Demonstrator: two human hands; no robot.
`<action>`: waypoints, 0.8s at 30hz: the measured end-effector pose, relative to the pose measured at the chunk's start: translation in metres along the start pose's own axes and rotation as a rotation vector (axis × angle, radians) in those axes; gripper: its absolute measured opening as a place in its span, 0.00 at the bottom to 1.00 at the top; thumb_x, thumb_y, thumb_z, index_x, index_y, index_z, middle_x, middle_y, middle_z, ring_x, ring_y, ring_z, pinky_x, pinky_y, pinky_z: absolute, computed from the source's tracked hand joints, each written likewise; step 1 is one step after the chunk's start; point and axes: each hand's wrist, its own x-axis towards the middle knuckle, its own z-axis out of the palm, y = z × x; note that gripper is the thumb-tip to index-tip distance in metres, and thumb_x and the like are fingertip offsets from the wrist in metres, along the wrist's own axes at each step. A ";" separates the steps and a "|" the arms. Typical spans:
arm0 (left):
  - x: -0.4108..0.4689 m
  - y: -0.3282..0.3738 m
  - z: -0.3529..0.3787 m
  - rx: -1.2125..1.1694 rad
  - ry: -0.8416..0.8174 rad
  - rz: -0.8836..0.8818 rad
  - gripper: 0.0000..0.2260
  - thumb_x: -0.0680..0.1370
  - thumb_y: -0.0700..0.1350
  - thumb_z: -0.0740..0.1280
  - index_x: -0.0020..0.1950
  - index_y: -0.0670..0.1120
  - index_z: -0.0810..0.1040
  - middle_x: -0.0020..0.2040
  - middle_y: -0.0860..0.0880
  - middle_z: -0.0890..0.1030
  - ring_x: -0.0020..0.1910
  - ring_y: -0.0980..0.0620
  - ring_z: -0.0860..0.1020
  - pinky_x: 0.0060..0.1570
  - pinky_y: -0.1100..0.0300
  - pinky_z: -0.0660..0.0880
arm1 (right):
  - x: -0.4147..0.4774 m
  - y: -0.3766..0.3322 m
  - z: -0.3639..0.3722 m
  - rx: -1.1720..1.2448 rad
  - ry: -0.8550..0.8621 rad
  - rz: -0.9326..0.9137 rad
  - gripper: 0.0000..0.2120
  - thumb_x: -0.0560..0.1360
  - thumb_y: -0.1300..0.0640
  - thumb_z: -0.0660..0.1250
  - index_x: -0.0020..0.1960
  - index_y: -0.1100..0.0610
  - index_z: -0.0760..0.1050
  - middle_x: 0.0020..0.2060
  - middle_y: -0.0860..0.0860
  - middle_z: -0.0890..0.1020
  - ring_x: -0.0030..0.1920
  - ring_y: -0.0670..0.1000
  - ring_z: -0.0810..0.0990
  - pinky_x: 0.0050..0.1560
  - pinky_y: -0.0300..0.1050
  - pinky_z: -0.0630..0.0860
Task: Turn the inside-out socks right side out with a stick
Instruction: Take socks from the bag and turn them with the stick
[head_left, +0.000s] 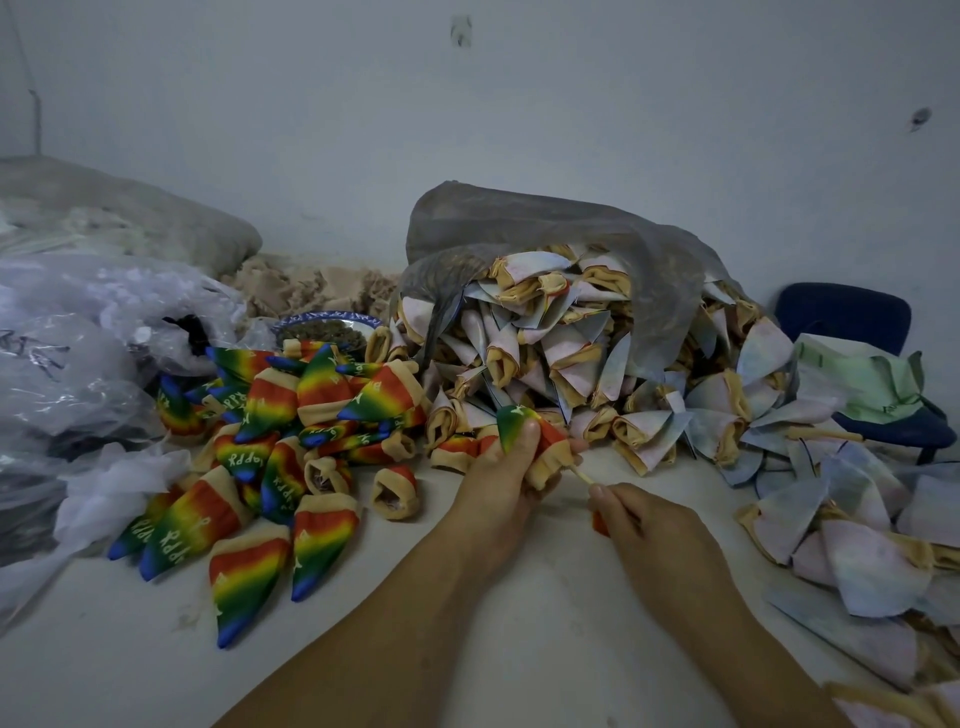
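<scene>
A rainbow-striped fabric sock (524, 436) with a tan cuff sits just below frame centre, gripped in the left hand (498, 483), green tip up. A thin pale wooden stick (582, 475) juts from its cuff toward the lower right, pinched by the right hand (644, 525). Right-side-out rainbow socks (291, 441) lie heaped centre-left on the worktop (519, 623). Pale inside-out socks (561, 353) pile up centre-right.

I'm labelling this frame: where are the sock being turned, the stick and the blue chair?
sock being turned (512, 419): head view, its green toe end.
stick (582, 474): head view, bare shaft just outside the sock's cuff.
blue chair (841, 317): head view, middle of the backrest.
</scene>
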 end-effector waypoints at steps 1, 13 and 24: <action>-0.001 -0.001 0.001 0.023 -0.011 0.003 0.17 0.83 0.51 0.56 0.51 0.47 0.83 0.51 0.46 0.85 0.51 0.54 0.82 0.53 0.58 0.72 | 0.000 0.002 -0.002 -0.008 -0.008 -0.001 0.18 0.79 0.41 0.53 0.43 0.48 0.76 0.32 0.45 0.76 0.34 0.43 0.74 0.34 0.40 0.69; -0.005 -0.008 0.008 0.051 -0.054 0.015 0.20 0.83 0.55 0.54 0.57 0.45 0.81 0.56 0.45 0.85 0.58 0.48 0.82 0.56 0.59 0.78 | -0.002 -0.006 0.003 0.125 0.001 0.034 0.17 0.78 0.40 0.52 0.42 0.46 0.74 0.34 0.45 0.79 0.37 0.43 0.76 0.40 0.43 0.73; 0.003 0.002 -0.004 -0.170 0.071 -0.033 0.20 0.80 0.55 0.61 0.59 0.41 0.79 0.54 0.41 0.85 0.55 0.45 0.83 0.45 0.59 0.81 | 0.003 0.002 -0.001 -0.039 -0.075 -0.044 0.12 0.80 0.43 0.51 0.44 0.42 0.70 0.38 0.44 0.74 0.39 0.41 0.72 0.36 0.36 0.67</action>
